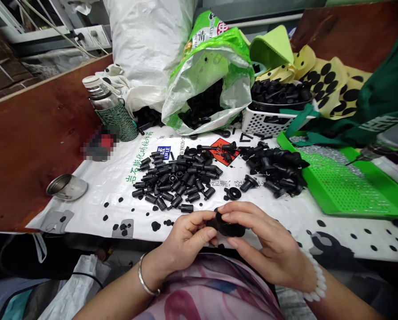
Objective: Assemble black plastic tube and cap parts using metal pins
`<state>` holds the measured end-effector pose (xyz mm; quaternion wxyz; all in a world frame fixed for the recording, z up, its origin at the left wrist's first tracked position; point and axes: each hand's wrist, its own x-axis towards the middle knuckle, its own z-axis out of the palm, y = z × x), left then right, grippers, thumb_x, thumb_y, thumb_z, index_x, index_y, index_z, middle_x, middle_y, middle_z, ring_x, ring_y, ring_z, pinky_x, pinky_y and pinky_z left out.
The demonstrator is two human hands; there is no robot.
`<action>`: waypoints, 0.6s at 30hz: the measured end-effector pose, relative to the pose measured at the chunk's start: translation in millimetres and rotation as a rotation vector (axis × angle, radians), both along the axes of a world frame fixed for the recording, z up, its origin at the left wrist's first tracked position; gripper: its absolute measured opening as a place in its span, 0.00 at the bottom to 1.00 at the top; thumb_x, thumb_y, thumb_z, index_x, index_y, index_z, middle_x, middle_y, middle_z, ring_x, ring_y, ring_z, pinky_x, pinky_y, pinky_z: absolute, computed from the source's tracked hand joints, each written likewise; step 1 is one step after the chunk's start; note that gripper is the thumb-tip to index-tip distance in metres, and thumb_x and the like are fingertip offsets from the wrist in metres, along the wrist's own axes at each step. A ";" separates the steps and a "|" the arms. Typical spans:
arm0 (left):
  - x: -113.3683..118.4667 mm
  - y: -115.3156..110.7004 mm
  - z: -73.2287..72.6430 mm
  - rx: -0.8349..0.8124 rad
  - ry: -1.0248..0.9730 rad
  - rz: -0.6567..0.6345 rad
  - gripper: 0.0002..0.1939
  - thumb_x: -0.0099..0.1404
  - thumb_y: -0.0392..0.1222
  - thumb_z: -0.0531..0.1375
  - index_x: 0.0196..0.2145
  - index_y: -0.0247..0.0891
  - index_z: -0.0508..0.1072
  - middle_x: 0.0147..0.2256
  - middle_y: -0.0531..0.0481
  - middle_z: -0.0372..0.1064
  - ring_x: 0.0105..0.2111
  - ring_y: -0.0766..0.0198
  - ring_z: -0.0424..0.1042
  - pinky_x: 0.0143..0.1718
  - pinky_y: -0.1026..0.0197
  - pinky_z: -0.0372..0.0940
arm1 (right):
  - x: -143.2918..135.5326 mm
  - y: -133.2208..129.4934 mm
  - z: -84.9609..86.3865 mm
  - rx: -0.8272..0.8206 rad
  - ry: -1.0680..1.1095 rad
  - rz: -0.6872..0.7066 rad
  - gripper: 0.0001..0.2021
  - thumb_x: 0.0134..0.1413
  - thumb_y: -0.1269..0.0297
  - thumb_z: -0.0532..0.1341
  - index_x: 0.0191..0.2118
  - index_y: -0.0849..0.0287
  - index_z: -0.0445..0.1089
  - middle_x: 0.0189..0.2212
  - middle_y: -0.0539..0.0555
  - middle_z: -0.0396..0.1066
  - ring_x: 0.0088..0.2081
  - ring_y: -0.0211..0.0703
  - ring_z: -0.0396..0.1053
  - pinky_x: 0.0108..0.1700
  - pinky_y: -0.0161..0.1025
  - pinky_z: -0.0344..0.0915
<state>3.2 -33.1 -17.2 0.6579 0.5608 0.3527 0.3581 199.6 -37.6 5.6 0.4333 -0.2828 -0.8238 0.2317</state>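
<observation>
Round black plastic part (231, 227) pinched in both hands at the bench's near edge.
Fingers hide much of it, so its full shape is unclear; it sits between the fingertips of the left hand (189, 235) and right hand (265, 244), both closed on it. Just beyond, ribbed black cylindrical plastic pieces (185, 178) lie heaped on the white printed woven sheet (102, 178) covering the bench (49, 151); the shiny green plastic tray (332, 191), right, is partly covered by dark green cloth (385, 84).
</observation>
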 end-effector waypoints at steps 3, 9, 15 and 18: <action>-0.3 -0.7 -0.5 -0.032 -0.004 -0.009 0.15 0.63 0.44 0.58 0.45 0.32 0.70 0.29 0.48 0.69 0.29 0.65 0.70 0.34 0.62 0.66 | 4.1 4.3 3.1 -0.041 -0.005 0.043 0.17 0.53 0.77 0.57 0.50 0.62 0.63 0.46 0.60 0.67 0.49 0.43 0.65 0.50 0.38 0.66; -1.0 0.2 -2.8 -0.056 0.018 -0.031 0.16 0.63 0.44 0.58 0.45 0.32 0.70 0.30 0.47 0.69 0.29 0.65 0.71 0.33 0.63 0.66 | 6.7 16.8 5.8 -0.077 -0.069 0.070 0.14 0.55 0.78 0.56 0.47 0.60 0.66 0.42 0.58 0.68 0.45 0.39 0.68 0.45 0.33 0.68; 0.0 1.9 -2.5 0.096 0.114 0.020 0.12 0.62 0.43 0.58 0.40 0.32 0.73 0.36 0.46 0.66 0.29 0.66 0.70 0.32 0.63 0.67 | 2.8 19.5 2.8 -0.055 -0.038 0.028 0.10 0.56 0.75 0.56 0.43 0.59 0.67 0.38 0.57 0.69 0.42 0.40 0.69 0.41 0.35 0.69; 1.8 1.2 -1.6 0.229 0.198 0.091 0.10 0.63 0.40 0.57 0.41 0.33 0.71 0.36 0.46 0.66 0.27 0.68 0.68 0.31 0.63 0.67 | 2.2 19.2 -0.8 -0.003 -0.054 -0.016 0.09 0.56 0.75 0.56 0.43 0.59 0.67 0.38 0.58 0.69 0.41 0.41 0.70 0.41 0.36 0.70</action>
